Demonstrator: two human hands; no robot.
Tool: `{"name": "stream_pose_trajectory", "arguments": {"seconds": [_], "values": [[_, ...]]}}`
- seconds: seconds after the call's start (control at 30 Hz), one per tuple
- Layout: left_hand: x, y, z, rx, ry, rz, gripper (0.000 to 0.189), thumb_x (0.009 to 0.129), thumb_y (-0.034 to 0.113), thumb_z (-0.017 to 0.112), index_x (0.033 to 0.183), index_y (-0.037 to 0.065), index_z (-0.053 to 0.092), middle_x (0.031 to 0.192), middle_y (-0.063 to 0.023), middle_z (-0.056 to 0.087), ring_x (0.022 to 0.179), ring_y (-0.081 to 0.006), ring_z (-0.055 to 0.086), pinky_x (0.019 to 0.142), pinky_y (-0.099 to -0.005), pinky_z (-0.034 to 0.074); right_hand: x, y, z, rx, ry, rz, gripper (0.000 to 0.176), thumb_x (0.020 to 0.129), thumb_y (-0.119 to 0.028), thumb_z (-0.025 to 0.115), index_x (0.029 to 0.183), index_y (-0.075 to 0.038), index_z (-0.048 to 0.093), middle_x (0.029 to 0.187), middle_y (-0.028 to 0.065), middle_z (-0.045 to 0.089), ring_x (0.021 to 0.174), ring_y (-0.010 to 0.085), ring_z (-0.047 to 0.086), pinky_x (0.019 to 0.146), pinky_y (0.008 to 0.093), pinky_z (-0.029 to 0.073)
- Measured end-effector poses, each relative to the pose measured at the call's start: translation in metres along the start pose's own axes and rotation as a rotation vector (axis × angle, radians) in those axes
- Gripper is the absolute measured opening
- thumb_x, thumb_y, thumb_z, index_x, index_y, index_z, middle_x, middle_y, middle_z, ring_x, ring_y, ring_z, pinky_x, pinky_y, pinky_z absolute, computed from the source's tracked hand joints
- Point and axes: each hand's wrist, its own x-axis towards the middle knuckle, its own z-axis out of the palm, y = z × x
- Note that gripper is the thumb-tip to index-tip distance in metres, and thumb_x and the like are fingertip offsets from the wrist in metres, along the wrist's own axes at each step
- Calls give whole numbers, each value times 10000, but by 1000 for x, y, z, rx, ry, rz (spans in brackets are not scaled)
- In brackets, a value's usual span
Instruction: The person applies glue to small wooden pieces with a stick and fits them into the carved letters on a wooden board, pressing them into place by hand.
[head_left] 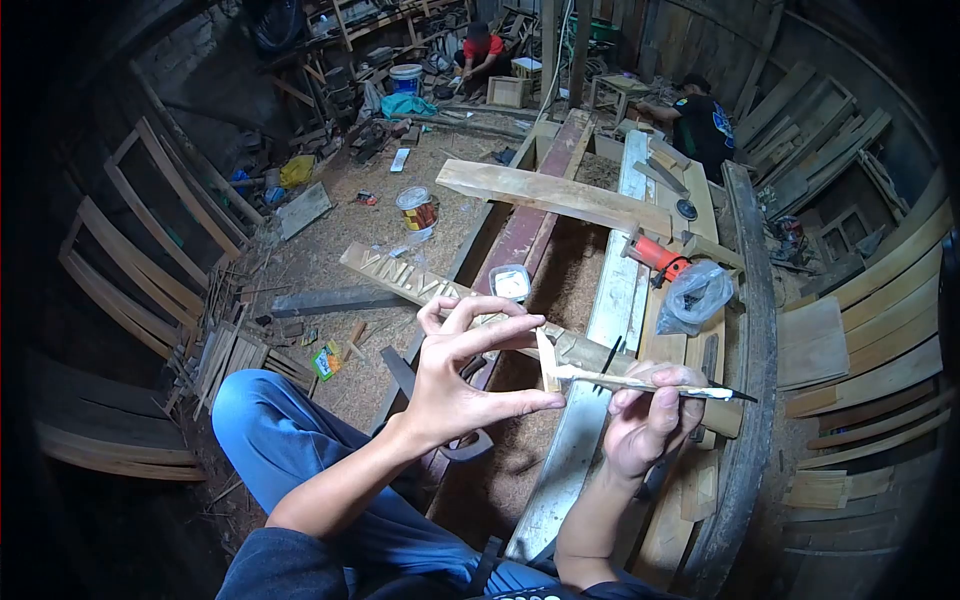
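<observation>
My left hand [470, 370] pinches a small, pale wooden piece [547, 360] between thumb and fingers. A thin stick [640, 383] with white paste on it is held in my right hand [650, 420], its left end touching the wooden piece. Behind the hands lies a long board [385, 275] with raised letters, partly hidden by my left hand. A small square container [510, 283] of white material sits just beyond my left fingers.
An orange power tool [655, 256] and a clear plastic bag [693, 297] lie on the right planks. A wide board [550, 190] crosses the bench. A can [416, 208] stands on the floor. Two people crouch at the back. Wooden frames lean left.
</observation>
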Motion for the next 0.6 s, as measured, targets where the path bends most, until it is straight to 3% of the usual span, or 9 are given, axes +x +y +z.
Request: {"name": "stream_pose_trajectory", "arguments": {"seconds": [0.07, 0.47, 0.53, 0.6], "values": [[0, 0, 0, 4, 10, 5, 712, 573, 457, 948, 1172, 124, 755, 1089, -28, 724, 1137, -147, 567, 1038, -380, 241, -1, 0, 3, -14, 70, 50, 142, 939, -136, 582, 983, -2, 560, 803, 95, 561, 550, 177, 576, 483, 267, 457], [0, 1, 0, 21, 11, 5, 703, 575, 463, 944, 1164, 126, 759, 1067, -20, 737, 1114, -156, 582, 1030, -383, 249, -1, 1, 2, -18, 36, 28, 159, 956, -150, 593, 991, 2, 561, 818, 101, 583, 553, 184, 584, 470, 273, 457], [0, 1, 0, 63, 12, 39, 763, 500, 429, 975, 1147, 91, 755, 1147, -49, 695, 1108, -167, 595, 1002, -382, 270, -1, 2, 2, -43, 29, 36, 159, 958, -150, 592, 992, 3, 561, 818, 102, 583, 554, 183, 585, 469, 275, 457], [0, -1, -1, 68, 14, 46, 766, 497, 431, 975, 1147, 91, 754, 1150, -51, 694, 1106, -167, 593, 1000, -380, 272, -1, 2, 3, -33, 26, 41, 177, 970, -170, 594, 1000, 0, 560, 816, 106, 586, 564, 175, 590, 469, 272, 455]]}}
